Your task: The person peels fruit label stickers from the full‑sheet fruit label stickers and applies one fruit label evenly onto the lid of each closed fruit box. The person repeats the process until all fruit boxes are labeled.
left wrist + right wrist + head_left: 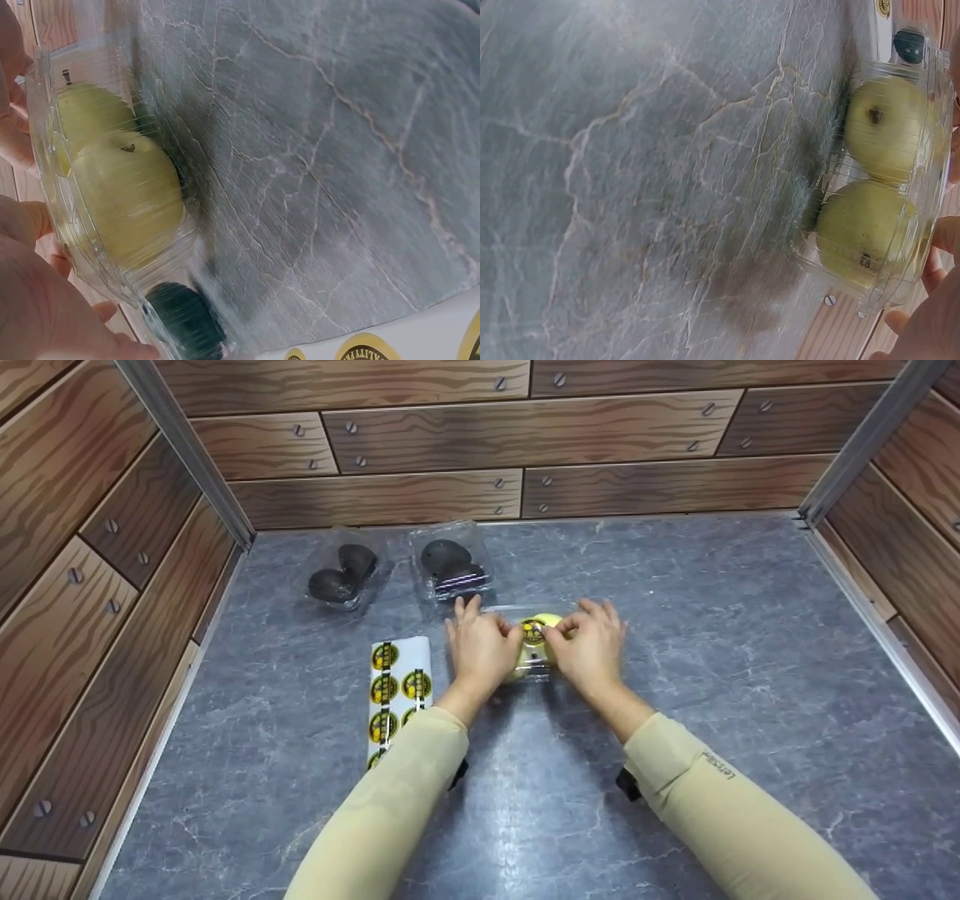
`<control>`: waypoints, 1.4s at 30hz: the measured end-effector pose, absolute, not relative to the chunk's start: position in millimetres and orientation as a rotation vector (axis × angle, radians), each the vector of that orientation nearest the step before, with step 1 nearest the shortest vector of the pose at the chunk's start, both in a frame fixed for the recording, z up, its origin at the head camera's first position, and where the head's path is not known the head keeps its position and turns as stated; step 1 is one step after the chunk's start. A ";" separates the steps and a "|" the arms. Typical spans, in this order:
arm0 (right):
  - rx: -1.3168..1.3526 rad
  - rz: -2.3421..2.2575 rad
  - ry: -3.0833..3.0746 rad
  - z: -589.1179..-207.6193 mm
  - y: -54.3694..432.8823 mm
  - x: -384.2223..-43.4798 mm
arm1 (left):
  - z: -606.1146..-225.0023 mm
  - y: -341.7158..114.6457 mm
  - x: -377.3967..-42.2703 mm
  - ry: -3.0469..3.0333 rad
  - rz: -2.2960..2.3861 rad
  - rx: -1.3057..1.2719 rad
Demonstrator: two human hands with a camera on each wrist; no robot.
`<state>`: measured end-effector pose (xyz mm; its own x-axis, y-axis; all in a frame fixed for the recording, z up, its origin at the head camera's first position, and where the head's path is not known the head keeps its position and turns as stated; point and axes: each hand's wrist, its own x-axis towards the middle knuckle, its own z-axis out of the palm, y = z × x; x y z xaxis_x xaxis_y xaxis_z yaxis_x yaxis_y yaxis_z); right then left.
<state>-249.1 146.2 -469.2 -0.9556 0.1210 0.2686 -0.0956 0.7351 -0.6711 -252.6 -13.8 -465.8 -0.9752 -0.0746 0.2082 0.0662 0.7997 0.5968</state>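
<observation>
A clear plastic clamshell box (534,671) stands in front of me, with a yellow apple (129,199) and a greener pear (94,116) inside. Over its lid is a round black-and-yellow sticker (533,630). My left hand (484,649) pinches the sticker's left edge between thumb and forefinger, and my right hand (592,649) pinches the right edge. The other fingers of both hands spread outward. Whether the sticker's middle touches the lid is hard to tell. Left of the box, partly under my left forearm, lies a white sheet of matching stickers (400,682).
Two more clear boxes stand toward the back left: one box (345,574) and another box (451,562), each with dark rounded fruits in it. The grey marbled table (750,660) is bordered by wood-patterned walls (525,427) behind and at both sides.
</observation>
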 end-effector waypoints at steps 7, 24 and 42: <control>-0.015 1.014 -2.657 -467.6 145.9 -247.8 | -466.6 -14.6 -252.8 -2.743 -0.899 -0.001; -0.040 1.092 -2.610 -471.2 154.3 -252.2 | -472.5 -19.6 -256.4 -2.652 -0.961 0.008; -0.073 0.966 -2.805 -462.0 153.6 -259.8 | -465.7 -15.6 -264.1 -2.924 -0.761 0.209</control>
